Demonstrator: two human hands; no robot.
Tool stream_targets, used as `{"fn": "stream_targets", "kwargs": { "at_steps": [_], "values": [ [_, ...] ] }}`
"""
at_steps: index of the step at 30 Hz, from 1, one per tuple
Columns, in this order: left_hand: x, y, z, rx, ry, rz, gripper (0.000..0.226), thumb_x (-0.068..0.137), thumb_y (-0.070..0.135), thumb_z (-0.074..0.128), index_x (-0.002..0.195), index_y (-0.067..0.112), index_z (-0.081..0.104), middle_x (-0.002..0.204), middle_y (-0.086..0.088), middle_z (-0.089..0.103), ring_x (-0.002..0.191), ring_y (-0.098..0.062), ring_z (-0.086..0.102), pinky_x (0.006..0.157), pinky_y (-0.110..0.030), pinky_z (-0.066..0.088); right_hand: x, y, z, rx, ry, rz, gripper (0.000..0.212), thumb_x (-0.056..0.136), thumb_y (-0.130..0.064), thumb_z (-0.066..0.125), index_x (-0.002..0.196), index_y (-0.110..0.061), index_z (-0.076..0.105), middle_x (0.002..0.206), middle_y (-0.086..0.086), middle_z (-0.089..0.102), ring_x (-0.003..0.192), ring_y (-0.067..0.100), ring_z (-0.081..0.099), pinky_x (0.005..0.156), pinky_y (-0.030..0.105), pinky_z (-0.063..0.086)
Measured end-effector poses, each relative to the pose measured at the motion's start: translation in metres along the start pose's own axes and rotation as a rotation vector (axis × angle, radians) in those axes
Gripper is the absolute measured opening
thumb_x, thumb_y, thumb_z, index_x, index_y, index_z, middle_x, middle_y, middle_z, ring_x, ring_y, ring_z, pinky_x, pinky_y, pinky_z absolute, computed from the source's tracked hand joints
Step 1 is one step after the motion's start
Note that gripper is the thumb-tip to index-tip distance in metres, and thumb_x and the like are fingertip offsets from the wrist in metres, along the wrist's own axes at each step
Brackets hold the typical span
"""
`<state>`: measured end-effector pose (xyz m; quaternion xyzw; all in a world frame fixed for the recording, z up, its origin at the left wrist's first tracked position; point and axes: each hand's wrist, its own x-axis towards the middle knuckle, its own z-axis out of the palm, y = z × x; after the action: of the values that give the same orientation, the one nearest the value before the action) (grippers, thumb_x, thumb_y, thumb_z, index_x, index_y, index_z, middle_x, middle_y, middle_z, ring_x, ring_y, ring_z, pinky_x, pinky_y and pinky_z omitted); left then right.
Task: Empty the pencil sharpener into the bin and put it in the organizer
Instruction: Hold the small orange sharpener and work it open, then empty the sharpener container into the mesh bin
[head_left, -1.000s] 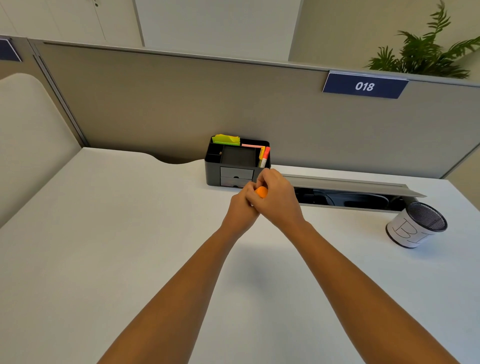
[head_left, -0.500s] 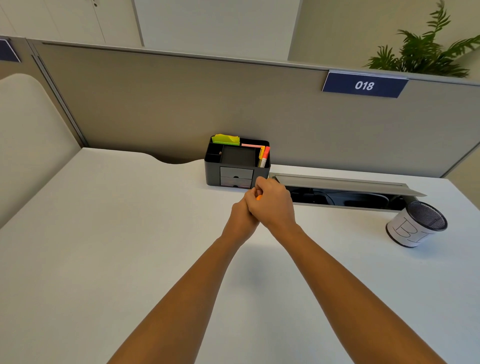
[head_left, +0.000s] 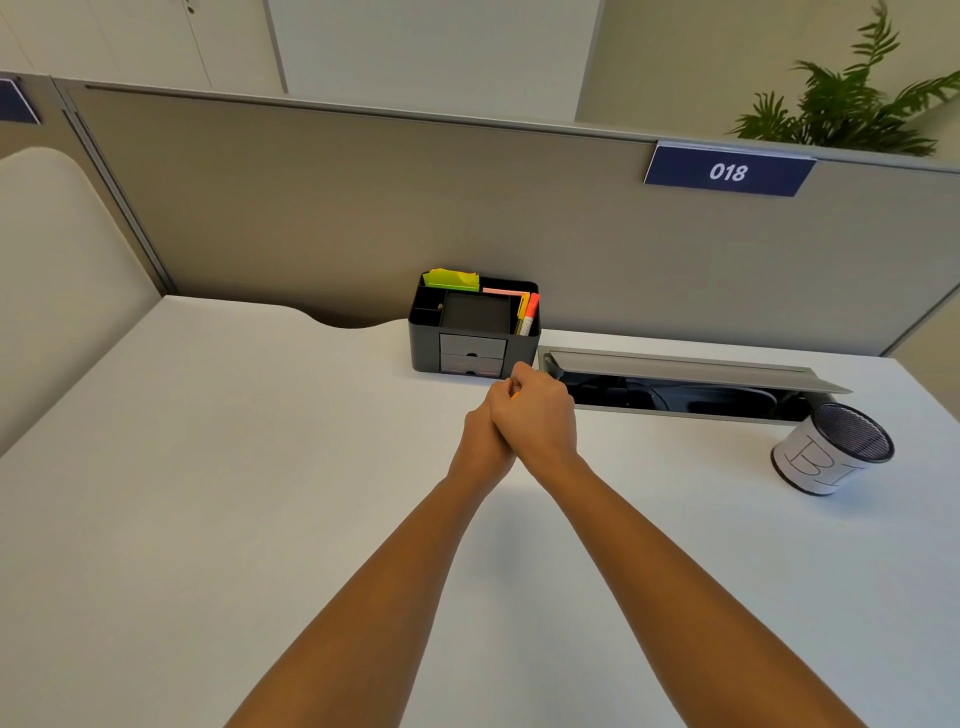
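Observation:
Both hands are clasped together above the white desk, just in front of the organizer. My right hand (head_left: 537, 415) wraps over my left hand (head_left: 480, 439). Between them only a sliver of the orange pencil sharpener (head_left: 515, 395) shows; the rest is hidden by fingers. The black organizer (head_left: 472, 327) stands against the partition, with two small drawers in front, sticky notes and markers in its compartments. The bin (head_left: 831, 449), a small mesh cup wrapped in white paper, sits at the far right of the desk.
An open cable tray (head_left: 685, 387) with a raised grey lid runs along the desk's back edge between organizer and bin. A grey partition (head_left: 363, 208) with a "018" sign closes the back. A plant stands behind it at the right.
My hands have closed tighter around the sharpener, so less orange shows than a second ago. They have stayed in nearly the same place in front of the organizer.

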<state>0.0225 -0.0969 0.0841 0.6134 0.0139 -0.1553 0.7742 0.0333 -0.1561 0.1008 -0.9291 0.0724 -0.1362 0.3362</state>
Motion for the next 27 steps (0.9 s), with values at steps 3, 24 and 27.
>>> {"fn": "stream_targets", "kwargs": {
  "at_steps": [3,24,27],
  "values": [
    [0.000,-0.005,-0.006,0.138,0.010,0.031,0.030,0.098,0.007,0.023,0.087,0.019,0.048,0.083,-0.001,0.052,0.078,-0.010,0.051,0.069,-0.014,0.046,0.001,-0.003,0.000,0.068,0.019,0.089,0.026,0.085,-0.016,0.051,0.062,-0.019,0.039,0.060,-0.001,0.044,0.061,0.015,0.045,0.051,0.021,0.032],
    [0.014,0.004,-0.023,0.365,0.141,0.306,0.031,0.090,0.025,0.054,0.120,0.016,0.055,0.090,-0.008,0.065,0.071,-0.010,0.057,0.061,-0.017,0.046,0.030,0.024,-0.018,0.695,-0.163,0.388,0.039,0.082,-0.048,0.058,0.098,-0.012,0.060,0.085,0.002,0.062,0.076,0.015,0.062,0.072,0.024,0.053],
    [0.012,0.006,-0.020,0.379,0.138,0.295,0.038,0.090,0.031,0.054,0.127,0.021,0.052,0.104,-0.001,0.062,0.079,-0.011,0.060,0.061,-0.015,0.047,0.029,0.030,-0.019,0.708,-0.175,0.421,0.027,0.086,-0.041,0.057,0.095,-0.016,0.064,0.087,-0.001,0.063,0.076,0.014,0.064,0.073,0.022,0.052]
  ]
}}
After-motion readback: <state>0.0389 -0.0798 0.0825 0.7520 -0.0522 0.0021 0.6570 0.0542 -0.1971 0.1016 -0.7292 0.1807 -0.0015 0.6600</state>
